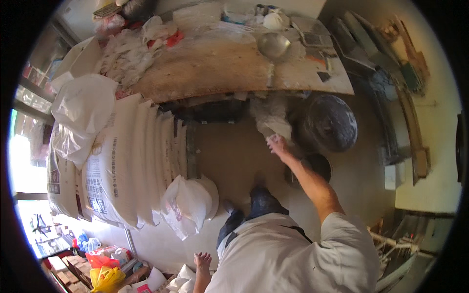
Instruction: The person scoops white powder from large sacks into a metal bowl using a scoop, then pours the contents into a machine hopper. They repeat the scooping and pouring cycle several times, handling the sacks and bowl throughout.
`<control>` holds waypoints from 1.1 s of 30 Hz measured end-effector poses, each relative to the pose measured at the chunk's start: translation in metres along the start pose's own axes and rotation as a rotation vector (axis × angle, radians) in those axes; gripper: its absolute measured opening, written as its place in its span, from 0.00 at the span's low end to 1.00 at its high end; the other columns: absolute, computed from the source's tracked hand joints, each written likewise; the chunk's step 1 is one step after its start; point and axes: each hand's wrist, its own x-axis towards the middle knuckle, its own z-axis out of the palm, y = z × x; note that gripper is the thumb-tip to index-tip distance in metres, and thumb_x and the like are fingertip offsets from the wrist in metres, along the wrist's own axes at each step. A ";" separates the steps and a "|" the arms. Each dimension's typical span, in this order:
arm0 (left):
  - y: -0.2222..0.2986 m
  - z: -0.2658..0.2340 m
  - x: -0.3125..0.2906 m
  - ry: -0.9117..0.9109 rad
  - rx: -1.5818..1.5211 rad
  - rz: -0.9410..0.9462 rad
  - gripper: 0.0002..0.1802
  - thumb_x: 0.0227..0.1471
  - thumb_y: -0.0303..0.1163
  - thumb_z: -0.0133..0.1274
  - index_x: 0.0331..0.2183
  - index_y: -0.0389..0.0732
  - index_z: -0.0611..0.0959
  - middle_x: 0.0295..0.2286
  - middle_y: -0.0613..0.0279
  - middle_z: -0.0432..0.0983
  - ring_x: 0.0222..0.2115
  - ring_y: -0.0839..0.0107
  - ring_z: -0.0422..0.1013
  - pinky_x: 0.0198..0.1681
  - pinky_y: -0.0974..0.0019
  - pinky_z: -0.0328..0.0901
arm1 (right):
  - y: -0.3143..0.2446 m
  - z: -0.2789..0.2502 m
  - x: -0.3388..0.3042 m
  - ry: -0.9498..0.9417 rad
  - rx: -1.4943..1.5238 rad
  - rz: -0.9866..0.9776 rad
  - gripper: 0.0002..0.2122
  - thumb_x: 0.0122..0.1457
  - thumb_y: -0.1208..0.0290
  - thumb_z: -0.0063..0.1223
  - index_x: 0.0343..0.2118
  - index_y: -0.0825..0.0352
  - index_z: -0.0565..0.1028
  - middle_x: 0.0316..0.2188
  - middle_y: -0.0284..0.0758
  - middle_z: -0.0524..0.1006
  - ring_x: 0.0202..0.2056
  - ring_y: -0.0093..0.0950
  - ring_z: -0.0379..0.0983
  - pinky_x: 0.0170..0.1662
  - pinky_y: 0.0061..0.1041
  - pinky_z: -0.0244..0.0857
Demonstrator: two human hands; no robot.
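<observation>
Reaching forward, my right hand (277,145) closes its fingers on the near end of a crumpled white plastic bag (271,115). This bag lies low, just under the front edge of the wooden table. To its right stands a big dark round tub (331,123) with whitish smears, and a smaller dark bucket (316,169) sits partly behind my right forearm. My left hand (202,260) hangs low by my left side with nothing visible in it, its fingers loosely apart.
The table (210,73) carries a metal pan with a handle (273,46), loose plastic bags and a clear container (311,33). Stacked white sacks (117,161) line the left, with a full white bag (189,200) at their foot. Wooden boards (413,112) lean at right.
</observation>
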 end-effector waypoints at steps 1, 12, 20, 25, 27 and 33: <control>0.002 -0.001 -0.005 0.031 -0.057 -0.005 0.35 0.61 0.58 0.35 0.57 0.41 0.63 0.50 0.47 0.67 0.48 0.46 0.68 0.49 0.45 0.65 | -0.017 -0.008 0.046 0.056 -0.045 -0.089 0.15 0.59 0.57 0.54 0.34 0.66 0.69 0.28 0.34 0.74 0.28 0.26 0.71 0.28 0.28 0.68; -0.002 0.090 -0.124 0.390 -0.353 0.419 0.14 0.59 0.49 0.48 0.36 0.49 0.73 0.20 0.72 0.67 0.16 0.77 0.63 0.16 0.73 0.56 | -0.076 -0.088 0.387 0.121 -1.115 -0.141 0.26 0.56 0.48 0.50 0.46 0.70 0.76 0.46 0.47 0.77 0.43 0.44 0.75 0.43 0.47 0.67; 0.021 0.124 -0.143 0.912 0.206 0.602 0.43 0.47 0.56 0.61 0.50 0.29 0.72 0.34 0.47 0.77 0.38 0.58 0.72 0.45 0.59 0.65 | -0.122 -0.149 0.366 -0.289 0.091 0.039 0.15 0.64 0.52 0.42 0.34 0.60 0.71 0.31 0.26 0.72 0.33 0.22 0.68 0.39 0.32 0.64; 0.052 0.138 -0.119 0.923 0.280 0.526 0.49 0.41 0.58 0.64 0.55 0.33 0.67 0.47 0.42 0.68 0.48 0.52 0.68 0.51 0.55 0.64 | -0.133 -0.069 0.163 -0.117 0.032 0.007 0.11 0.56 0.68 0.54 0.42 0.62 0.71 0.23 0.33 0.71 0.21 0.27 0.70 0.20 0.25 0.66; 0.067 0.144 -0.104 0.931 0.373 0.490 0.51 0.40 0.58 0.65 0.56 0.35 0.66 0.48 0.41 0.67 0.50 0.50 0.67 0.53 0.53 0.64 | -0.152 -0.032 0.089 -0.519 0.262 0.050 0.16 0.56 0.68 0.54 0.46 0.64 0.68 0.28 0.34 0.72 0.25 0.25 0.71 0.23 0.25 0.69; 0.100 0.150 -0.063 0.810 0.432 0.442 0.40 0.40 0.49 0.66 0.52 0.44 0.71 0.49 0.48 0.68 0.50 0.52 0.67 0.51 0.51 0.65 | -0.199 0.134 -0.034 -0.939 -0.039 0.480 0.11 0.59 0.63 0.50 0.31 0.67 0.72 0.15 0.30 0.69 0.11 0.20 0.65 0.12 0.20 0.62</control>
